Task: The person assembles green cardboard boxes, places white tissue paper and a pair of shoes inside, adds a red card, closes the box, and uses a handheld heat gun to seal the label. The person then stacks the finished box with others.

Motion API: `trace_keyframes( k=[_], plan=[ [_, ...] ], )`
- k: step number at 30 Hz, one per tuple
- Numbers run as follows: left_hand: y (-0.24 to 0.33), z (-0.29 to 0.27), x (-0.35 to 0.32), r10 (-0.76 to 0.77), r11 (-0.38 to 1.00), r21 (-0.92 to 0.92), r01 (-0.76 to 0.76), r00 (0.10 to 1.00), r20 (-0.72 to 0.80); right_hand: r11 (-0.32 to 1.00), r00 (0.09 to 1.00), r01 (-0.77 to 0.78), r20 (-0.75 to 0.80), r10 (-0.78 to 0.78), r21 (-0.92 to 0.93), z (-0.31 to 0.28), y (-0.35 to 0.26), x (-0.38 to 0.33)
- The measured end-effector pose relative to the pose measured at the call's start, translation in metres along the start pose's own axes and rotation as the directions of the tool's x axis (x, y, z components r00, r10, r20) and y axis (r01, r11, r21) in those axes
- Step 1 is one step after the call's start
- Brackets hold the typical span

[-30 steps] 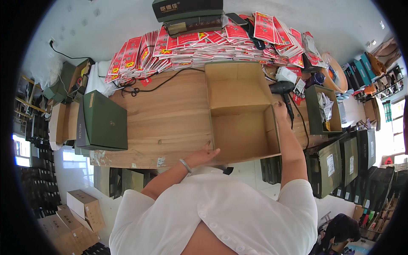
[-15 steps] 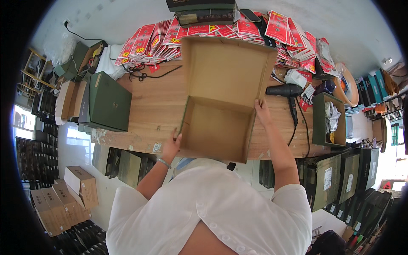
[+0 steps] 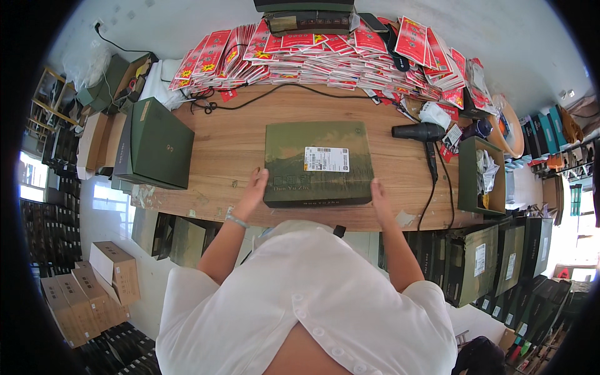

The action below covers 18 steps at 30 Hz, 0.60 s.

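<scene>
Green cardboard box [image 3: 317, 164] is flanked on the counter [image 3: 231, 144]; left hand [image 3: 255, 186] and right hand [image 3: 379, 191] fingers lie spread, flat against its 2 near corners. Stiff, probably light; best gripped at opposite sides.

Box [image 3: 317, 164] mid-table [image 3: 219, 147], second box [image 3: 154, 145] left, hairdryer [image 3: 420, 133] right, packets [image 3: 325, 53] behind

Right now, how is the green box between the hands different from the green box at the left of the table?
The middle box carries a white sticker and a printed picture on top; the left box is plain dark green. The middle box lies square to the table's near edge, while the left box sits turned and overhangs the table edge. The left hand and right hand touch the middle box; nothing touches the left box. Both are flat, closed and green.
</scene>
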<state>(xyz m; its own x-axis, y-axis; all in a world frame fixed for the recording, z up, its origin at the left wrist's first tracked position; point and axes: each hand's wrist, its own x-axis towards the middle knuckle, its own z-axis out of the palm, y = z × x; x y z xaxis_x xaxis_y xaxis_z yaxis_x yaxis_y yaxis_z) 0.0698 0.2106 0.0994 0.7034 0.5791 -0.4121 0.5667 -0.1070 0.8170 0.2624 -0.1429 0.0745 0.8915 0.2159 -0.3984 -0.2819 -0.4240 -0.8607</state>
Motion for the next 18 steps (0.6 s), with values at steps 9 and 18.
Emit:
trace_keyframes(
  k=[9,18],
  plan=[
    [-0.039,0.013,0.032,0.112,0.992,-0.051,-0.112,0.994,0.000,0.984,0.990,0.133,0.056,-0.127,-0.117,0.026,-0.046,-0.023],
    [0.080,-0.140,0.017,0.002,0.909,-0.405,-0.096,0.974,-0.228,0.819,0.817,0.565,-0.073,-0.572,-0.102,0.014,-0.107,-0.027]
  ],
)
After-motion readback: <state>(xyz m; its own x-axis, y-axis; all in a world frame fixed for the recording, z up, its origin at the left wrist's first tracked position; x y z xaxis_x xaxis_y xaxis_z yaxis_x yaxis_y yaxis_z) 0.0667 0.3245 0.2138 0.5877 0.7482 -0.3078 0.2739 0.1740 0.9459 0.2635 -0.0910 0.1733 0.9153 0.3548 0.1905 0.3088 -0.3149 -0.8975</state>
